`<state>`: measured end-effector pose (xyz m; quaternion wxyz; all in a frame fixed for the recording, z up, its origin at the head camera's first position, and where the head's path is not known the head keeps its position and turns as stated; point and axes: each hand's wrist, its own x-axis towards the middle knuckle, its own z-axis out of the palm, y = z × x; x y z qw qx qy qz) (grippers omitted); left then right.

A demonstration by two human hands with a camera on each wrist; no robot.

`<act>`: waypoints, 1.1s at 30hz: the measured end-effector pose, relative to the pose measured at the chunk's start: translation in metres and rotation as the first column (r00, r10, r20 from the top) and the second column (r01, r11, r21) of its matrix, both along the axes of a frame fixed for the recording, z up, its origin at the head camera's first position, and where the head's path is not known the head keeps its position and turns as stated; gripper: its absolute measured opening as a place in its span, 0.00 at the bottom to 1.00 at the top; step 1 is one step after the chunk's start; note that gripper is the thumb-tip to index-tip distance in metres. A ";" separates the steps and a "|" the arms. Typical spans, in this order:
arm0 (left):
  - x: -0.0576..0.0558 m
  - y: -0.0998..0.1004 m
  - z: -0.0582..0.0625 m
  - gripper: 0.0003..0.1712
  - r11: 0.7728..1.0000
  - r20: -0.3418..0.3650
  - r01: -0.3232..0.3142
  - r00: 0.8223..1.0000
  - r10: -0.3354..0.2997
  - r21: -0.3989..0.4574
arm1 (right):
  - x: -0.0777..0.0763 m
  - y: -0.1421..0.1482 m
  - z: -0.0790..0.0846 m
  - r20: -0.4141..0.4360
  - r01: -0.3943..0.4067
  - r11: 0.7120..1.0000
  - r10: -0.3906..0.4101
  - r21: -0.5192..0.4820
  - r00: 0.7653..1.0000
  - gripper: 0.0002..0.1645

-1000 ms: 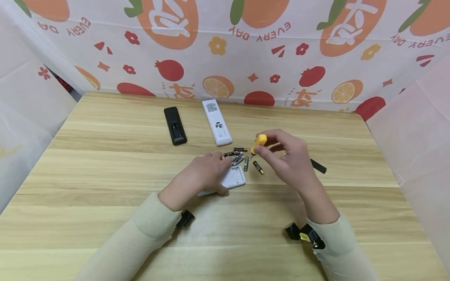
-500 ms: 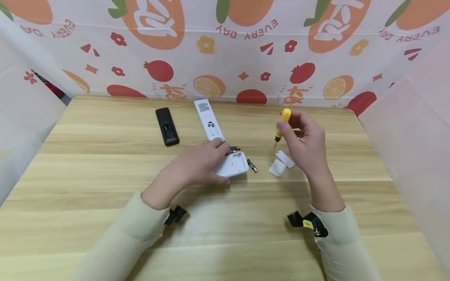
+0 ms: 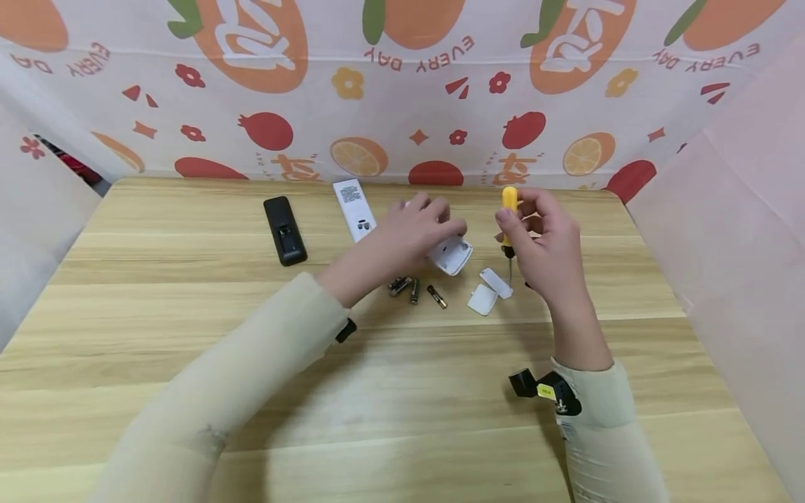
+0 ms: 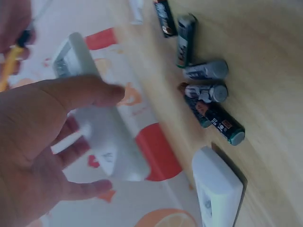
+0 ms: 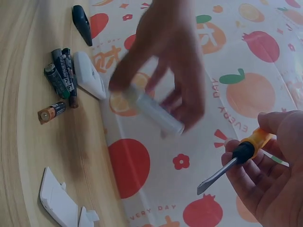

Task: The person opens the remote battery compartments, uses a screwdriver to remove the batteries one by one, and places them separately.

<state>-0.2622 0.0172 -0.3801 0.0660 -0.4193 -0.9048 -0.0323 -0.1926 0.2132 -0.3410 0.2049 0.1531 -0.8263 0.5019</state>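
My left hand [image 3: 418, 227] grips a white remote control [image 3: 453, 254] by its sides, lifted over the table beyond the batteries. In the left wrist view, thumb and fingers span the white remote [image 4: 109, 137]. My right hand [image 3: 542, 244] pinches a yellow-handled screwdriver [image 3: 509, 202], its flat blade [image 5: 218, 176] pointing down above two white battery covers [image 3: 483, 299]. Several AA-style batteries [image 4: 208, 94] lie loose on the table below the left hand; one battery [image 3: 437, 297] sits apart, nearer the covers.
A second white remote [image 3: 352, 202] lies back side up behind my left forearm, partly hidden by it. Left of it rests a black remote [image 3: 285, 230], its battery bay uncovered. A fruit-print cloth [image 3: 377, 91] hangs along the table's [image 3: 440, 419] back edge.
My left hand has lifted the white remote and carried it back and to the right, away from the batteries. My right hand first moved right with the screwdriver, which now points more steeply down.
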 end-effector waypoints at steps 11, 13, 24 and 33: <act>-0.051 0.034 -0.021 0.26 0.993 0.065 0.006 0.998 0.001 -0.118 | -0.002 0.003 0.003 0.037 -0.006 1.000 0.006 0.003 0.999 0.18; -0.056 0.038 -0.024 0.26 0.992 0.081 0.016 0.997 -0.006 -0.123 | -0.003 0.003 0.002 0.043 -0.007 1.000 0.006 0.007 0.999 0.18; -0.074 0.054 -0.042 0.22 0.987 0.161 0.016 0.987 0.010 -0.161 | -0.005 0.003 0.000 0.057 0.003 1.000 -0.004 0.016 0.998 0.18; -0.076 0.057 -0.047 0.22 0.985 0.177 0.028 0.984 0.003 -0.170 | -0.005 0.002 0.000 0.084 0.001 1.000 -0.004 0.029 0.996 0.19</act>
